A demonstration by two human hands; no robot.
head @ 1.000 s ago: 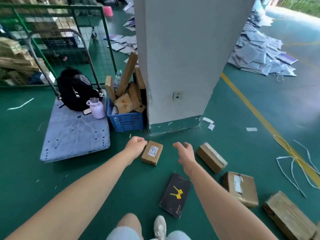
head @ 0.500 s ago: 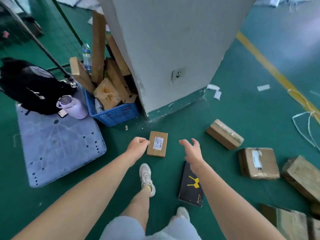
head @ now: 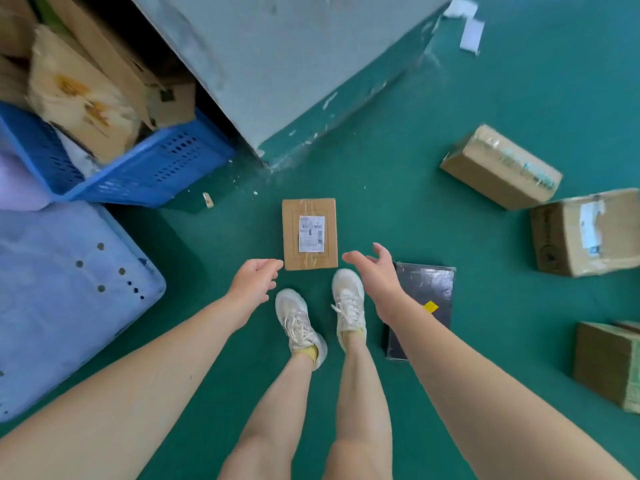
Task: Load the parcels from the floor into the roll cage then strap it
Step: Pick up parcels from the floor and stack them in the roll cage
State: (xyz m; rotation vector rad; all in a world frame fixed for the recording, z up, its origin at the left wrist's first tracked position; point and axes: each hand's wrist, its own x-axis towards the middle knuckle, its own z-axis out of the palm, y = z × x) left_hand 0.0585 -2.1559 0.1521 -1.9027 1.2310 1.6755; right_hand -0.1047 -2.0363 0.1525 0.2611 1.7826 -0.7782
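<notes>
A small flat cardboard parcel (head: 309, 233) with a white label lies on the green floor just in front of my shoes. My left hand (head: 254, 282) hovers at its near left corner, fingers loosely curled, holding nothing. My right hand (head: 375, 275) is spread open at the parcel's near right corner, also not touching it. A black box with a yellow mark (head: 424, 299) lies right of my feet, partly hidden by my right forearm. More brown parcels lie to the right: one taped (head: 500, 166), one torn-labelled (head: 585, 232), one at the edge (head: 607, 365). The roll cage is out of view.
A grey pillar (head: 277, 60) rises just beyond the parcel. A blue plastic crate (head: 145, 168) full of cardboard scraps stands at the left of it. A pale blue platform trolley deck (head: 65, 292) fills the left side. Paper scraps (head: 467, 26) lie near the pillar.
I have stepped closer and bent down, so the view now looks straight down. Both hands have dropped toward the small labelled parcel, one on each side. The parcel has not moved.
</notes>
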